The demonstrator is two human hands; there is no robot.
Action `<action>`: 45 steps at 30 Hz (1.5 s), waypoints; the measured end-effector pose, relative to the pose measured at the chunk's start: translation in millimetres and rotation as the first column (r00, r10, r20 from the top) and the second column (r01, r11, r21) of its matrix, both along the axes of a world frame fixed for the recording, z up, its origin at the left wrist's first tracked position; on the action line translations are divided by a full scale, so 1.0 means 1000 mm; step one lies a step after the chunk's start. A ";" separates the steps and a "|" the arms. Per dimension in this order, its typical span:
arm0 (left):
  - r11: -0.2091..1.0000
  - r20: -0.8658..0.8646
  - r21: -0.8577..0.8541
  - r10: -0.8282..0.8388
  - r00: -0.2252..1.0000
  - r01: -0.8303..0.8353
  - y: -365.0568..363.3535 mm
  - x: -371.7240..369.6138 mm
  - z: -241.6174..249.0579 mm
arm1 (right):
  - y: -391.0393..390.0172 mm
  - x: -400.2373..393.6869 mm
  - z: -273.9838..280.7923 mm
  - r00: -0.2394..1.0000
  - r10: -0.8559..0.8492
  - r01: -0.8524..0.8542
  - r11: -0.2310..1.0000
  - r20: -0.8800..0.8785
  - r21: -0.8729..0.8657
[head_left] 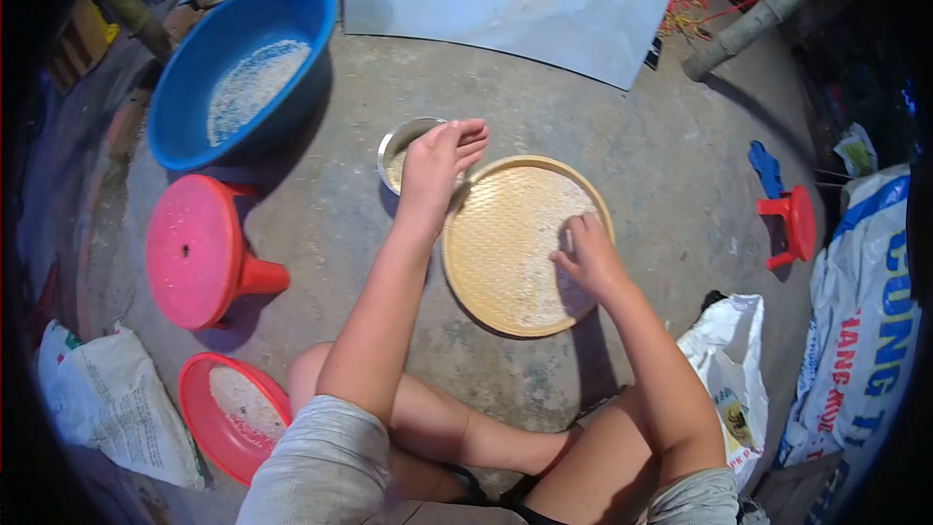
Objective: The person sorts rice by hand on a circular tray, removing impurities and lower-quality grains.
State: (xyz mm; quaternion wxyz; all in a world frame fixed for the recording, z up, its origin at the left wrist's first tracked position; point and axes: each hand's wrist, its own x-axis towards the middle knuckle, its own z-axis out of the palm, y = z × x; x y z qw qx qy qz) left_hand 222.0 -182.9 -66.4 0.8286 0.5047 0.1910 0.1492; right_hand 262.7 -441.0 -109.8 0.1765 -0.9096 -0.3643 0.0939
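Observation:
My left hand [439,167] is over the right side of a round metal bowl [387,141], its fingers stretched out to the right and hiding part of the bowl. Pale contents show inside the bowl. A round woven bamboo tray [481,233] rests in front of me, with whitish grains [539,277] spread mostly over its right half. At the tray's right side my right hand [589,258] reaches down to the grains, fingers bent and thumb apart from them. Whether any grains are between those fingers is too small to see.
A big blue basin [170,126] with grain is tilted at the upper left. Nearby are a red stool [190,253] and a red basin [194,399] holding grain. White sacks [724,340] and a small red stool [800,224] are on the right; a shiny panel [515,0] lies ahead.

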 end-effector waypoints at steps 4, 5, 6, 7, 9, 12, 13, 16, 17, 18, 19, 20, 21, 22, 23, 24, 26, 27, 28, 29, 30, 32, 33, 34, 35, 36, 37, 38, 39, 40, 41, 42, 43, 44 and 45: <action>0.748 -0.303 0.629 -0.015 0.953 0.212 0.030 -0.006 -0.030 | 0.001 0.001 -0.026 0.998 0.051 -0.046 0.993 -0.042 0.108; 0.553 -0.331 0.787 0.004 0.943 0.274 0.027 -0.010 -0.033 | 0.001 0.000 -0.027 0.999 0.020 -0.015 0.994 -0.045 0.111; 0.385 -0.411 0.833 -0.050 0.910 0.397 0.025 -0.013 -0.037 | 0.003 -0.001 -0.026 0.999 -0.013 0.018 0.994 -0.045 0.108; 0.109 -0.534 0.843 0.058 0.844 0.526 0.014 -0.015 -0.022 | 0.005 -0.002 -0.025 0.999 0.000 0.004 0.993 -0.040 0.121; 0.180 -0.496 0.856 0.017 0.868 0.485 0.000 -0.014 -0.017 | 0.006 -0.002 -0.018 0.990 -0.083 0.100 0.982 -0.110 0.161; 0.647 -0.165 0.732 -0.135 0.977 0.213 -0.036 -0.008 -0.014 | 0.029 -0.012 0.017 0.972 -0.196 0.230 0.901 -0.129 0.368; 0.652 -0.160 0.731 -0.125 0.979 0.203 -0.048 -0.006 -0.016 | 0.038 -0.016 0.027 0.956 -0.250 0.294 0.804 -0.155 0.516; 0.843 -0.054 -0.382 -0.429 0.902 0.378 -0.075 -0.004 -0.021 | 0.057 -0.032 0.065 0.984 -0.145 0.178 0.816 -0.104 0.551; 0.632 0.032 -0.643 -0.542 0.840 0.432 -0.079 -0.006 -0.022 | 0.058 -0.035 0.071 0.993 -0.080 0.114 0.848 -0.088 0.518; 0.494 0.089 -0.769 -0.546 0.833 0.406 -0.083 -0.005 -0.020 | 0.056 -0.031 0.065 0.998 0.005 -0.035 0.859 0.059 0.510; 0.474 0.095 -0.778 -0.559 0.824 0.412 -0.085 -0.003 -0.027 | 0.053 -0.027 0.060 0.998 -0.011 -0.018 0.868 0.056 0.497; 0.535 0.031 -0.765 -0.524 0.851 0.357 -0.085 -0.001 -0.040 | 0.048 -0.025 0.056 0.993 0.008 -0.058 0.896 0.115 0.441; 0.594 -0.032 -0.746 -0.486 0.873 0.303 -0.085 0.001 -0.047 | 0.043 -0.021 0.052 0.985 0.030 -0.095 0.919 0.172 0.382; 0.576 -0.046 -0.787 -0.412 0.910 0.221 -0.080 0.002 -0.048 | 0.037 -0.015 0.047 0.986 0.011 -0.073 0.927 0.167 0.369; 0.551 -0.068 -0.823 -0.336 0.939 0.138 -0.072 0.004 -0.048 | 0.031 -0.009 0.041 0.980 -0.054 -0.016 0.937 0.190 0.350; 0.589 -0.102 -0.804 -0.262 0.960 0.075 -0.063 0.005 -0.044 | 0.024 -0.003 0.035 0.970 -0.115 0.038 0.942 0.215 0.334; 0.681 -0.123 -0.732 -0.143 0.982 0.007 -0.043 0.005 -0.029 | 0.005 0.006 0.013 0.984 -0.138 0.107 0.963 0.111 0.246; 0.735 -0.106 -0.678 -0.100 0.989 0.001 -0.032 0.004 -0.023 | -0.002 0.008 0.008 0.988 -0.151 0.147 0.976 0.011 0.163; 0.787 -0.105 -0.616 -0.058 0.993 -0.019 -0.022 0.005 -0.021 | -0.006 0.007 0.007 0.989 -0.144 0.146 0.984 -0.029 0.097; 0.834 -0.101 -0.550 -0.017 0.995 -0.042 -0.012 0.006 -0.022 | -0.007 0.007 0.006 0.988 -0.154 0.156 0.983 -0.033 0.091; 0.891 -0.093 -0.449 0.034 0.995 -0.072 -0.002 0.005 -0.024 | -0.007 0.007 0.006 0.988 -0.145 0.147 0.989 -0.044 0.026; 0.964 -0.120 -0.225 0.120 0.986 -0.145 0.012 0.002 -0.022 | -0.007 0.008 -0.001 0.987 -0.148 0.146 0.989 -0.060 -0.040; 0.965 -0.123 -0.225 0.111 0.986 -0.136 0.017 0.003 -0.025 | -0.006 0.009 -0.010 0.982 -0.164 0.166 0.986 -0.098 0.013; 0.993 -0.150 0.005 0.121 0.981 -0.122 0.021 0.003 -0.028 | -0.006 0.010 -0.016 0.975 -0.176 0.186 0.980 -0.136 0.065; 0.967 -0.171 0.234 0.139 0.975 -0.097 0.023 0.003 -0.032 | -0.008 0.011 -0.021 0.974 -0.181 0.192 0.979 -0.138 0.064; 0.939 -0.192 0.332 0.155 0.969 -0.084 0.019 0.001 -0.027 | -0.008 0.011 -0.022 0.982 -0.159 0.168 0.982 -0.104 0.089; 0.940 -0.194 0.331 0.152 0.969 -0.081 0.016 -0.001 -0.026 | -0.008 0.011 -0.024 0.988 -0.137 0.144 0.983 -0.068 0.111; 0.778 -0.253 0.629 0.186 0.949 0.015 0.014 -0.003 -0.026 | -0.008 0.011 -0.025 0.988 -0.140 0.147 0.983 -0.069 0.108; 0.524 -0.294 0.842 0.237 0.926 0.133 0.012 -0.004 -0.026 | -0.008 0.011 -0.026 0.989 -0.136 0.142 0.982 -0.058 0.125; 0.201 -0.187 0.970 0.279 0.942 0.133 0.007 -0.002 -0.031 | -0.009 0.012 -0.026 0.990 -0.132 0.137 0.980 -0.047 0.142; 0.205 -0.189 0.970 0.275 0.943 0.134 0.003 -0.002 -0.034 | -0.010 0.013 -0.025 0.990 -0.135 0.141 0.980 -0.047 0.138; 0.613 -0.253 0.772 0.055 0.966 0.168 -0.009 -0.005 -0.018 | -0.010 0.013 -0.024 0.988 -0.138 0.146 0.977 -0.063 0.156; 0.878 -0.210 0.412 -0.170 0.963 0.244 -0.022 -0.007 -0.008 | -0.009 0.012 -0.022 0.987 -0.138 0.150 0.973 -0.079 0.175; 0.878 -0.211 0.411 -0.170 0.963 0.245 -0.035 -0.007 -0.006 | -0.007 0.011 -0.020 0.987 -0.138 0.150 0.973 -0.081 0.173; 0.937 -0.180 0.218 -0.236 0.955 0.273 -0.048 -0.007 -0.004 | -0.003 0.010 -0.015 0.967 -0.230 0.249 0.943 -0.106 0.223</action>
